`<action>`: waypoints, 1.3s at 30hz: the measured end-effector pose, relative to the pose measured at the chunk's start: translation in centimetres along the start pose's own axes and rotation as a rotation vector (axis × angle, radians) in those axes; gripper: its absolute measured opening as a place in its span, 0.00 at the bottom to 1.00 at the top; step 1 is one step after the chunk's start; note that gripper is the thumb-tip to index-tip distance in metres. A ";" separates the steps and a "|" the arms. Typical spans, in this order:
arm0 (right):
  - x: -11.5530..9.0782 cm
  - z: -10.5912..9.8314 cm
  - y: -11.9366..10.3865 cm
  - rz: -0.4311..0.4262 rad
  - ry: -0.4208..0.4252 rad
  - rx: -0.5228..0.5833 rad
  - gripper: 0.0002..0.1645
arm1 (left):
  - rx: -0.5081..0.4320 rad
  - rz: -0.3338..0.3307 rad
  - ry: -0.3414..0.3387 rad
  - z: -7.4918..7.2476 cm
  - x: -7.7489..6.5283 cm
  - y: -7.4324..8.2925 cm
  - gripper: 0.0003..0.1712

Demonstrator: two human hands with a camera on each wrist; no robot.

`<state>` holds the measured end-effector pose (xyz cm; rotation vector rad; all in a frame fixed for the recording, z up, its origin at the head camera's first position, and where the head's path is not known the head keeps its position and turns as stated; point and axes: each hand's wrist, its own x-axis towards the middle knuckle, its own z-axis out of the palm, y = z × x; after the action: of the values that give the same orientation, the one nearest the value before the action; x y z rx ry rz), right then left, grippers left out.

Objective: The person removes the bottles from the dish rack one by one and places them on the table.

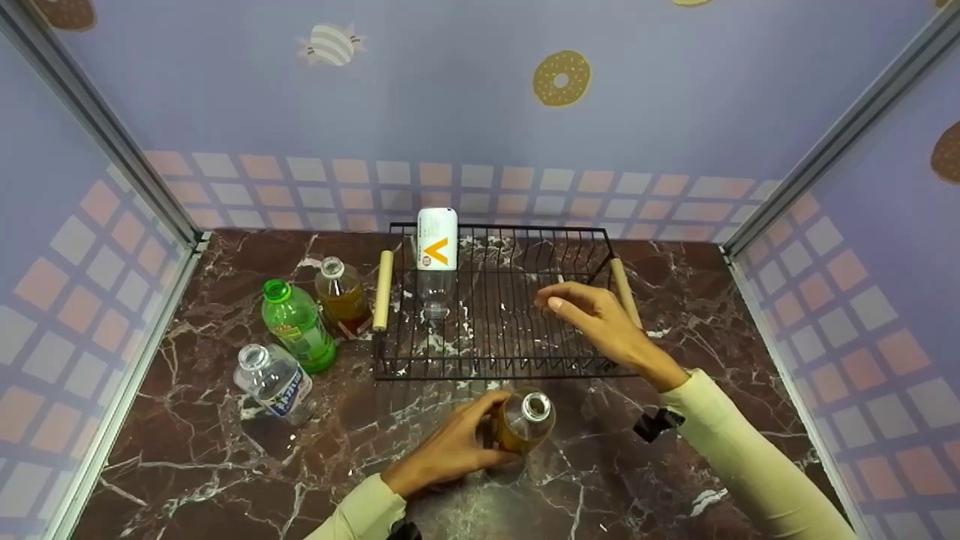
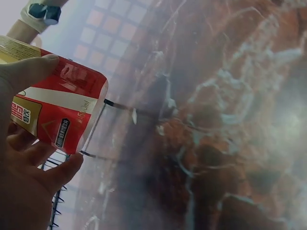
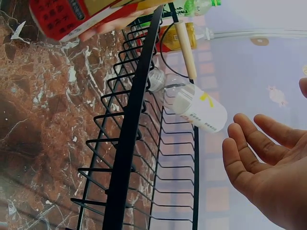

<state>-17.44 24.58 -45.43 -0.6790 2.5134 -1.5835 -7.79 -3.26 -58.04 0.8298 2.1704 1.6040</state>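
Note:
My left hand (image 1: 457,446) grips an open-mouthed bottle (image 1: 527,424) in front of the rack, thumb and fingers round its sides. In the left wrist view its red, white and gold label (image 2: 67,103) shows. My right hand (image 1: 600,319) hovers over the right part of a black wire rack (image 1: 499,367), holding nothing. In the right wrist view its fingers (image 3: 252,146) are loosely bent. A clear bottle with a white label (image 1: 437,240) stands neck down in the rack's left part.
Left of the rack are a bottle with amber sides (image 1: 345,296), a green bottle (image 1: 300,330) and a clear bottle with a blue label (image 1: 277,386), all upright and uncapped. Wooden handles (image 1: 383,289) sit on the rack's two ends. Patterned walls (image 1: 480,97) enclose the dark marbled table (image 1: 225,480).

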 end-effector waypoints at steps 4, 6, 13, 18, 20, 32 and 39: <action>0.0 0.1 0.2 0.005 -0.005 0.003 0.20 | -0.013 -0.019 0.010 0.1 0.2 -0.8 0.47; 0.0 0.1 0.2 0.005 -0.006 0.001 0.20 | -0.019 -0.021 0.010 0.1 0.4 -1.2 0.47; -0.1 0.3 0.7 0.006 -0.011 -0.003 0.22 | 0.026 -0.032 0.013 0.3 0.9 -2.3 0.49; -0.3 0.6 1.0 0.017 -0.020 -0.008 0.21 | 0.026 -0.054 0.021 0.2 1.2 -2.9 0.48; -0.4 0.6 1.1 0.025 -0.026 -0.008 0.21 | 0.004 -0.063 0.026 0.1 1.3 -3.1 0.48; -0.6 0.6 1.4 0.056 -0.025 -0.011 0.21 | -0.074 -0.090 0.025 -0.2 1.6 -3.0 0.54; -0.6 0.4 1.6 0.037 -0.032 -0.028 0.23 | -0.045 -0.167 0.044 -1.3 0.2 -2.4 0.61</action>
<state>-17.31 25.04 -47.13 -0.6512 2.5148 -1.5165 -9.36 -4.59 -59.90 0.5891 2.1621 1.5951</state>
